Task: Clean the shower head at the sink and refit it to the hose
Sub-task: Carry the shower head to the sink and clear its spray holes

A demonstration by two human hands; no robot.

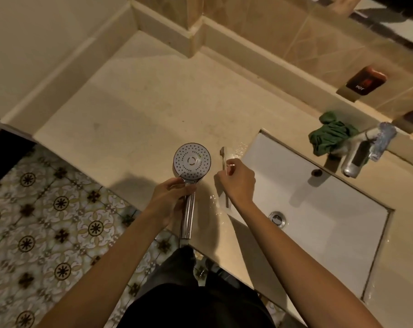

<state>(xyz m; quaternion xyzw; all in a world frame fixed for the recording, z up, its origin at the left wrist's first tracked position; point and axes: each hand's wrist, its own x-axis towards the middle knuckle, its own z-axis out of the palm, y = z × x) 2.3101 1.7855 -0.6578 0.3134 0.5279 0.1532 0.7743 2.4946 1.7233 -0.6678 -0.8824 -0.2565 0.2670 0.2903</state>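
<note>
A chrome shower head (191,160) with a round white spray face pointing up is held over the beige counter (139,110). My left hand (171,196) grips its chrome handle just below the face. My right hand (236,182) pinches a pale toothbrush (223,156), whose head points away from me, right of the spray face and apart from it. The white sink (319,204) lies to the right of both hands. No hose is in view.
A chrome tap (357,157) stands behind the sink with a green cloth (328,136) beside it. Water is pooled on the counter by the sink's left edge. A dark "HOT" sign (366,80) sits on the wall. Patterned floor tiles (47,221) lie at lower left.
</note>
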